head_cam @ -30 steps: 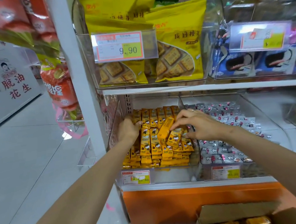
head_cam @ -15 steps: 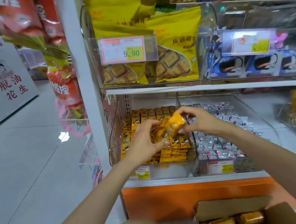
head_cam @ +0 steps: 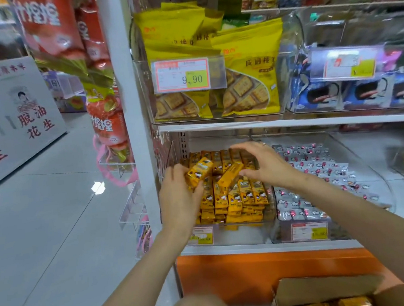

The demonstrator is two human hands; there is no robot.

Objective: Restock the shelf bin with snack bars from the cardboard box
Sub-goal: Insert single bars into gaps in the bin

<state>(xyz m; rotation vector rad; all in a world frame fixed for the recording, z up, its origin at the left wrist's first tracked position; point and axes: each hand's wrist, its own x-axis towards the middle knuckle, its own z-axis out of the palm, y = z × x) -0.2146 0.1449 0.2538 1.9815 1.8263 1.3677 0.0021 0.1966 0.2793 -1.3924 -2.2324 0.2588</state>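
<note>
Splitting from centre, left hand (head_cam: 178,204) pinched 1 snack bar (head_cam: 199,174); right hand (head_cam: 264,166), fingers spread, loosed second bar (head_cam: 230,174) onto shelf bin (head_cam: 248,232) stack; restocking mid-way.

Shop aisle: price tag (head_cam: 183,75), snack-stocked shelf (head_cam: 279,123), probably more racks (head_cam: 329,4), blurred, behind.

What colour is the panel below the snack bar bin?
The panel is orange; the head view shows it.
</note>
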